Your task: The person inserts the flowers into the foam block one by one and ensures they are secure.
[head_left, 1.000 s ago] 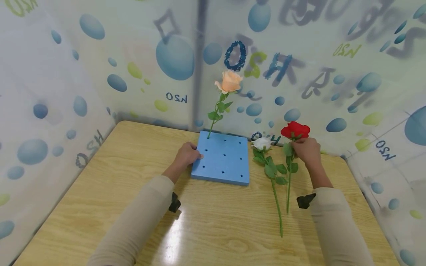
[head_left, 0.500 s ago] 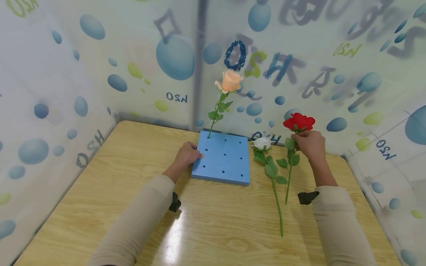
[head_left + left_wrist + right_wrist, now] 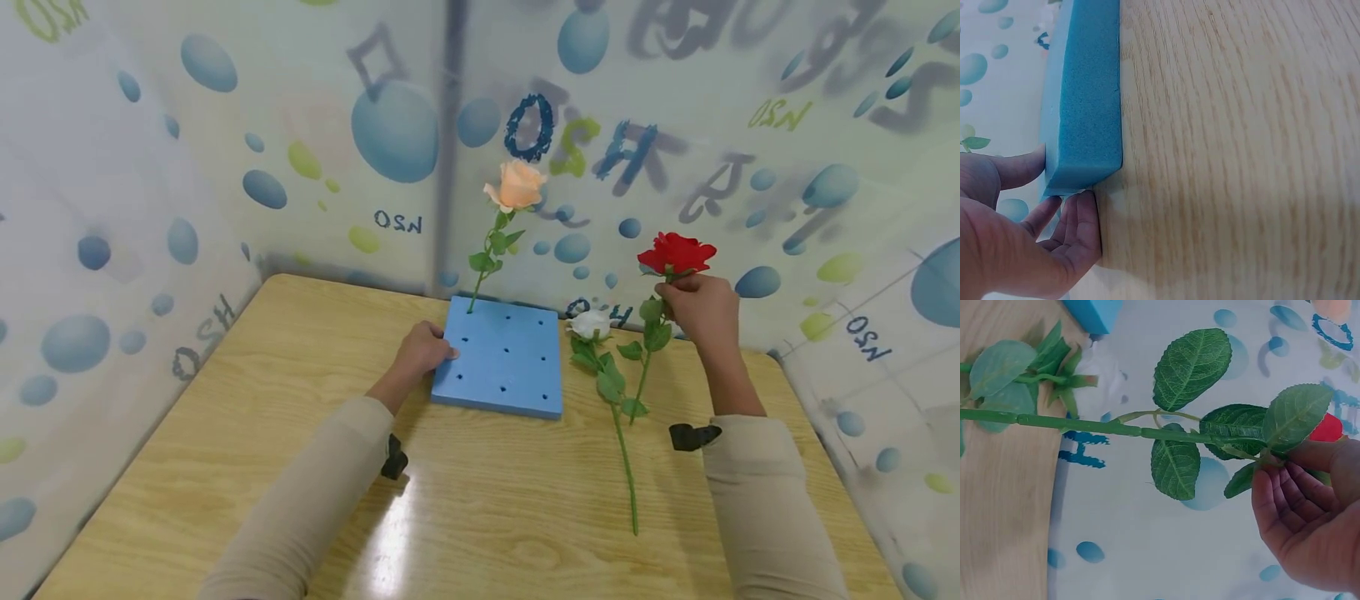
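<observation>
My right hand (image 3: 702, 312) pinches the stem of a red rose (image 3: 677, 254) just under its bloom. The rose is raised off the table and leans, its stem end low and to the left; in the right wrist view its green stem (image 3: 1110, 428) runs sideways. My left hand (image 3: 422, 350) grips the left edge of a blue foam board (image 3: 487, 379) with several small holes. Its thumb (image 3: 1022, 169) lies on the top face, with the fingers against the side. A peach rose (image 3: 517, 185) stands in the board's back-left hole, tilted slightly right.
A white rose (image 3: 591, 325) lies on the wooden table (image 3: 300, 433) right of the board, its stem (image 3: 627, 475) pointing toward the front. Behind the table hangs a patterned backdrop (image 3: 322, 125) with bubbles and letters. A black wrist device (image 3: 693, 437) sits by the right sleeve.
My right hand has lifted the red rose upward, and its stem end has swung up and left, toward the white rose. The left hand and the board stay put.
</observation>
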Motion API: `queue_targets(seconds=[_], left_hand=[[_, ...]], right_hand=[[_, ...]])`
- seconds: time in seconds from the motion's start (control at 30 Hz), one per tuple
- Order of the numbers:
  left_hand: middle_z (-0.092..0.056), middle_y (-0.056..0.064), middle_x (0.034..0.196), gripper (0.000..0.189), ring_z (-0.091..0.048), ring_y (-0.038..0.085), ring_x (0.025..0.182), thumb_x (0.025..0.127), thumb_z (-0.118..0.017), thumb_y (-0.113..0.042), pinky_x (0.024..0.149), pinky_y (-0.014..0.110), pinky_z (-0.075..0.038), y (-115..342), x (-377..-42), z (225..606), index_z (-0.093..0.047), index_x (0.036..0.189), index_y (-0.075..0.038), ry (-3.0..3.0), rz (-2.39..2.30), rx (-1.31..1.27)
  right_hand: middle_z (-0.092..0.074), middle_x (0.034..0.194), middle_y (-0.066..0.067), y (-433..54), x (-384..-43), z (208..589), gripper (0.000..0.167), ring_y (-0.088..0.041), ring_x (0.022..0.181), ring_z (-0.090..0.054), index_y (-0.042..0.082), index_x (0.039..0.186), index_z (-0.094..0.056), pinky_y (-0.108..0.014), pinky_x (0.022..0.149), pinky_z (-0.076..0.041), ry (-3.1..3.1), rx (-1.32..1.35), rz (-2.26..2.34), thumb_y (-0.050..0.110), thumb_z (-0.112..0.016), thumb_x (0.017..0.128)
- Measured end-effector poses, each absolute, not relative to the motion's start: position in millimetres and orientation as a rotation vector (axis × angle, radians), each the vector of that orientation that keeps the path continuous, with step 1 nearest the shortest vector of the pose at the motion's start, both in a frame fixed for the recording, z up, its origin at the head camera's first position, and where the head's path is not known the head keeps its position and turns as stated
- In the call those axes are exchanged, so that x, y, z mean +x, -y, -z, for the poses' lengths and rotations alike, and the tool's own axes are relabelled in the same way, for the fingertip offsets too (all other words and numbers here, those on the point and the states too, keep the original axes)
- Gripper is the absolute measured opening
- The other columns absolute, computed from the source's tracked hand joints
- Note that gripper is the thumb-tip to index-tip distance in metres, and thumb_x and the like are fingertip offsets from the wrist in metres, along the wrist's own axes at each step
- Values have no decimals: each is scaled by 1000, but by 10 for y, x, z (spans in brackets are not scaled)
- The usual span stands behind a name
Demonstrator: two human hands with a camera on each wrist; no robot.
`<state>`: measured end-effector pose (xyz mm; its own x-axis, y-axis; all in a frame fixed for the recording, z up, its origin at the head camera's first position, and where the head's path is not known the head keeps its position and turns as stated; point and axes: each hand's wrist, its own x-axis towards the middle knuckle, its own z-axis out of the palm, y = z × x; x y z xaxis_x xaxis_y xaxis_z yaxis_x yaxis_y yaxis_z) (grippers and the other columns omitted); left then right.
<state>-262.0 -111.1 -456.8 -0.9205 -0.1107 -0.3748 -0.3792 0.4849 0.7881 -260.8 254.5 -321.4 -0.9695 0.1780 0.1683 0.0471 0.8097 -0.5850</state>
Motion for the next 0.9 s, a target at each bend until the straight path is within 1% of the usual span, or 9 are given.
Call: queue_targets(seconds=[0.1, 0.23, 0.3, 0.43, 0.57, 0.67, 0.77, 0.9], left_hand=[[-56, 18, 126, 45, -54, 29, 105, 90, -66, -14, 89, 40, -48, 1109, -2616, 4567, -50, 129, 0, -2460, -1411, -415], [-56, 17, 126, 45, -54, 29, 105, 89, -67, -14, 89, 39, -48, 1107, -2614, 4563, -50, 129, 0, -2459, -1412, -418], [-55, 17, 127, 46, -54, 29, 106, 90, -67, -14, 90, 40, -48, 1106, -2615, 4560, -49, 130, -1, -2456, -1411, -423], [-55, 17, 128, 47, -54, 29, 107, 90, -67, -14, 92, 41, -48, 1104, -2616, 4551, -49, 130, -1, -2448, -1415, -429], [-55, 18, 127, 46, -53, 29, 107, 90, -66, -14, 93, 41, -47, 1105, -2617, 4548, -49, 131, -1, -2447, -1412, -422], [-55, 18, 127, 46, -53, 29, 107, 90, -66, -15, 93, 41, -47, 1107, -2617, 4552, -48, 130, 0, -2442, -1417, -419], [-55, 18, 126, 46, -53, 30, 107, 90, -66, -14, 94, 41, -46, 1109, -2614, 4554, -49, 130, 0, -2435, -1430, -422], [-55, 18, 125, 44, -53, 30, 106, 90, -66, -14, 93, 41, -47, 1110, -2615, 4558, -49, 129, 0, -2432, -1432, -423]], right_hand=[[-72, 84, -17, -2501, -2613, 3166, 45, -20, 72, -61, -3, 105, -71, -30, 60, -45, 2764, -178, -885, 38, -59, 95], [-72, 86, -17, -2435, -2613, 3097, 43, -19, 71, -64, -3, 107, -72, -28, 58, -45, 2721, -192, -904, 37, -60, 94], [-73, 86, -17, -2399, -2614, 3064, 43, -17, 69, -65, -2, 106, -72, -27, 57, -46, 2697, -188, -913, 37, -61, 94], [-73, 87, -17, -2336, -2617, 3002, 40, -4, 61, -60, 0, 105, -73, -25, 54, -46, 2643, -160, -911, 37, -61, 93], [-73, 89, -17, -2282, -2632, 2946, 39, 6, 55, -53, 2, 106, -73, -23, 57, -47, 2602, -139, -922, 37, -62, 93], [-73, 89, -17, -2234, -2651, 2911, 40, 7, 55, -52, 3, 105, -73, -23, 62, -46, 2576, -141, -922, 39, -62, 93], [-72, 90, -17, -2181, -2676, 2893, 40, 7, 56, -52, 2, 105, -74, -22, 63, -46, 2535, -144, -944, 38, -62, 93], [-73, 94, -18, -2117, -2708, 2891, 41, 8, 56, -54, 2, 107, -74, -17, 65, -47, 2479, -156, -1016, 38, -63, 92]])
